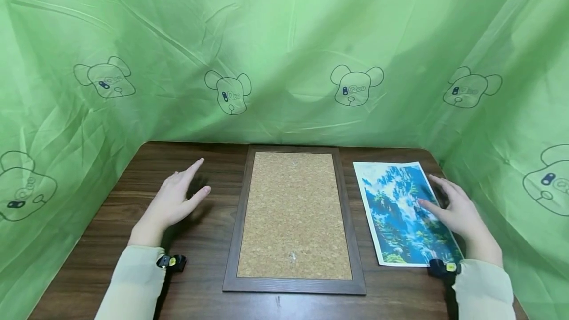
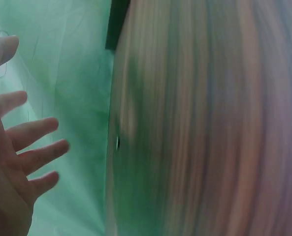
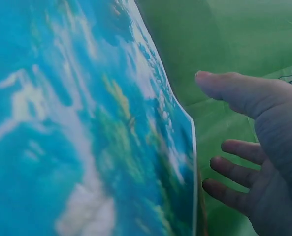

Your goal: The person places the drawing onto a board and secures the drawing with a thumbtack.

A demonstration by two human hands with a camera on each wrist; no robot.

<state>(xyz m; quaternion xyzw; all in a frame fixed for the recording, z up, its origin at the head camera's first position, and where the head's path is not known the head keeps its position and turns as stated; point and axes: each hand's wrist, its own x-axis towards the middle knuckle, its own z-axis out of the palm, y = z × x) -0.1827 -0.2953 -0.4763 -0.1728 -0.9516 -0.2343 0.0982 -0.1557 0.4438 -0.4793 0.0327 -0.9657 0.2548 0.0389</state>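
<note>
My left hand [image 1: 171, 200] hovers over the wooden table's left side, fingers spread and holding nothing. In the left wrist view its fingers [image 2: 32, 132] stand apart, with bare wood grain to the right. My right hand [image 1: 458, 211] is at the right edge of a printed landscape picture [image 1: 400, 211], thumb reaching over the sheet in the head view. The right wrist view shows a gap between the relaxed fingers [image 3: 232, 196] and the picture's white border. Between the hands lies a cork board [image 1: 295, 216] in a dark wooden frame [image 1: 233, 241].
The dark wood table [image 1: 200, 280] ends against a green cloth [image 1: 284, 53] printed with bear heads, which surrounds it at the back and sides. Small pale marks show on the cork near its bottom edge. Each wrist wears a small black camera, such as the left camera [image 1: 178, 262].
</note>
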